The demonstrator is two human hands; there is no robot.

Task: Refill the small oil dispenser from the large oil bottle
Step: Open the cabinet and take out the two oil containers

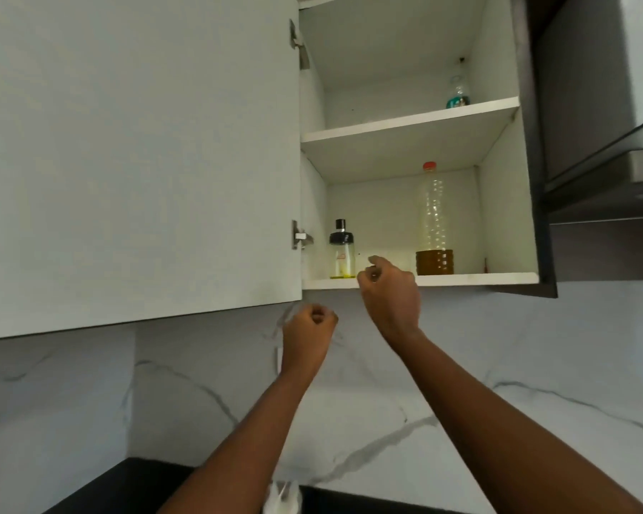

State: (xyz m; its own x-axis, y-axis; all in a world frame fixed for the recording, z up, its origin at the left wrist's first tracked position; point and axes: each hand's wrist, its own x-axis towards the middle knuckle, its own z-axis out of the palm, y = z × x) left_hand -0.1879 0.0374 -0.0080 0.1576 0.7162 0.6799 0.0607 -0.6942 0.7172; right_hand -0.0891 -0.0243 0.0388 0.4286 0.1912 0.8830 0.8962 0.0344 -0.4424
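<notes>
Up on the lower shelf (pixel 479 279) of the open wall cabinet, the small oil dispenser (pixel 342 250) stands at the left and the large oil bottle (pixel 434 224), oil only at its bottom, well to the right. Fetching looks to be the step in hand. The right hand (pixel 390 294) is at the shelf edge between them, fingers curled on nothing. The left hand (pixel 309 332) is a bare fist below. Next, each hand must uncurl and grip a container.
</notes>
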